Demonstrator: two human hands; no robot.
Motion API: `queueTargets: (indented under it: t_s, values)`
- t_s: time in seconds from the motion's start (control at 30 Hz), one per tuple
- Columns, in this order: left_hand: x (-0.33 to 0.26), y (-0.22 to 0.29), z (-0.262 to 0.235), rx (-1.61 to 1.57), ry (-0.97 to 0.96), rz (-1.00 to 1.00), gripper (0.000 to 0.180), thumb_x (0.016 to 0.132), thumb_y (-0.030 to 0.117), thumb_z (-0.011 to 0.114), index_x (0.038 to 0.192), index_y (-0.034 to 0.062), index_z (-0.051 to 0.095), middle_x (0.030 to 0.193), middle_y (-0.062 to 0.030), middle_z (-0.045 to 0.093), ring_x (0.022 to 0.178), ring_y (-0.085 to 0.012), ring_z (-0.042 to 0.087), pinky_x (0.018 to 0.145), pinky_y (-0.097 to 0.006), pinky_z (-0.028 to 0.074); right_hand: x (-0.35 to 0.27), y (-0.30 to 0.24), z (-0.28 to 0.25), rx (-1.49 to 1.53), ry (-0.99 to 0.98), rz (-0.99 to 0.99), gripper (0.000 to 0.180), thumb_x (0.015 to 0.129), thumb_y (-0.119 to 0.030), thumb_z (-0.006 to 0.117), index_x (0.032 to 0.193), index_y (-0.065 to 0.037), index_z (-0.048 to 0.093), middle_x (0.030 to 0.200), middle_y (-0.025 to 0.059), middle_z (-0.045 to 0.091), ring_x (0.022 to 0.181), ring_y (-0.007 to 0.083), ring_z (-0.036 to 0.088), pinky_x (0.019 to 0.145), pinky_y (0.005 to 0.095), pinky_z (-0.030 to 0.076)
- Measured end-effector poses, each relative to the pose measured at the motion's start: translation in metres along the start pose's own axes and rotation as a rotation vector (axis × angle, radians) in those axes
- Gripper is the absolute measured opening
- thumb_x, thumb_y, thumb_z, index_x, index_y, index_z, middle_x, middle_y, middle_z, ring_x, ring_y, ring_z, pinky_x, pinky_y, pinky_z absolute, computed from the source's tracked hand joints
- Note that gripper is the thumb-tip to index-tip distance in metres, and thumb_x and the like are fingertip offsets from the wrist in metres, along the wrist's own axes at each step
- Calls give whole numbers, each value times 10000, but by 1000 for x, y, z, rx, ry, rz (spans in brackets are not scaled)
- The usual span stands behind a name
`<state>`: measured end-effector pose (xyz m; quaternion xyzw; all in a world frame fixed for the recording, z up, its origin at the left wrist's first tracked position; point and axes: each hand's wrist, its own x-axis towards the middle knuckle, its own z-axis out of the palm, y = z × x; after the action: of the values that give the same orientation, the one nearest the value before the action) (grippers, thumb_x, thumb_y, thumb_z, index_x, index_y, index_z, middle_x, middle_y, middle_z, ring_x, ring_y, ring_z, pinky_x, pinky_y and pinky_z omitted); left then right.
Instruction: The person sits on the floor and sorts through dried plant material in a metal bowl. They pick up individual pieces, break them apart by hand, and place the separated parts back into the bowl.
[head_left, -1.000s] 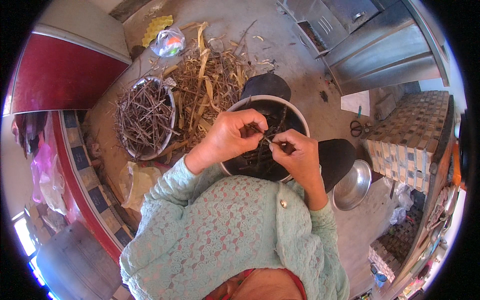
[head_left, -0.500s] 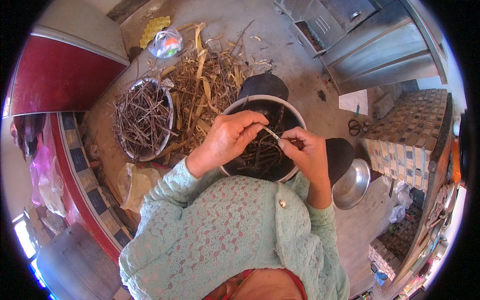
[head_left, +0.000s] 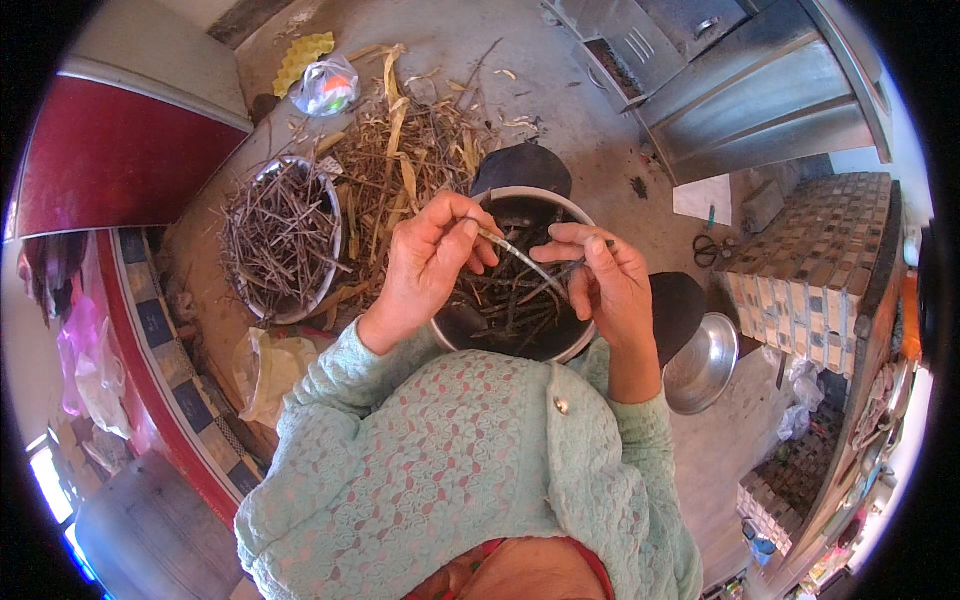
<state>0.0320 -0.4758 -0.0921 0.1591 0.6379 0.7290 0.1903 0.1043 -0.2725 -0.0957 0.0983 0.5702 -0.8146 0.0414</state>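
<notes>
The upper end of the pale thin strip (head_left: 513, 249) disappears beneath the fingers of the left hand (head_left: 425, 255), and its lower end is hard to make out against the fingers of the right hand (head_left: 612, 285). Both hands and the green sleeves (head_left: 640, 425) cover parts of the round bowl (head_left: 557, 197), so the full spread of the dark sticks (head_left: 512, 310) in it cannot be seen. The brick structure (head_left: 800, 275) at the right is cut off by the round edge of the view. The left hand is clamped on the strip, thumb against forefinger, the other fingers curled. The right hand is looser, its fingers partly spread and its thumb bent toward them near a small dark piece; whether it grips the strip or only touches it, I cannot tell. The strip slants above the bowl, between the hands, from upper left to lower right. Both forearms rise from the lower edge with bent elbows, the left wrist leaning inward and the right hand nearly upright. Left of the bowl lie a heap of twigs and dry husks (head_left: 395, 160) and a basin (head_left: 337, 222) full of twigs (head_left: 280, 235).
</notes>
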Motion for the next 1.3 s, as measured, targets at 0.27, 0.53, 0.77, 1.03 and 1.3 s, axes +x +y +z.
queueTargets:
  t_s: [0.27, 0.53, 0.77, 1.03, 1.3]
  values:
    - [-1, -1, -4, 0, -251, -67, 192, 950, 181, 424, 946, 18, 526, 918, -55, 597, 732, -106, 551, 658, -240, 457, 2, 4, 4, 209, -138, -112, 398, 981, -304, 417, 1145, 35, 544, 1054, 210, 635, 538, 119, 575, 454, 208, 444]
    - [-3, 5, 4, 46, -456, -57, 56, 933, 65, 495, 938, 37, 544, 793, -31, 556, 694, -108, 531, 646, -246, 448, 2, 5, 13, 67, -138, -256, 211, 935, -68, 494, 1108, 34, 559, 1068, 168, 631, 763, 148, 648, 587, 232, 518]
    - [-2, 11, 1, 101, -399, 25, 78, 920, 38, 517, 938, 39, 593, 742, -13, 580, 634, -75, 552, 580, -221, 460, -4, -4, 23, -214, 53, -316, 199, 856, 21, 595, 1054, 34, 603, 891, 113, 674, 679, 112, 638, 569, 222, 519]
    - [-5, 19, -9, 133, -401, -3, 92, 914, 34, 522, 948, 46, 606, 735, -17, 618, 545, -58, 532, 515, -201, 443, -4, -9, 25, -138, 103, -336, 259, 773, 40, 684, 1018, 29, 601, 839, 66, 644, 659, 86, 602, 547, 212, 517]
    - [-6, 15, -23, 126, -466, -73, 98, 932, 51, 500, 953, 46, 595, 736, -22, 628, 530, -42, 510, 495, -187, 420, -3, -11, 18, -160, -11, -236, 415, 710, 20, 742, 1094, -12, 590, 867, 51, 610, 653, 44, 547, 558, 160, 421]
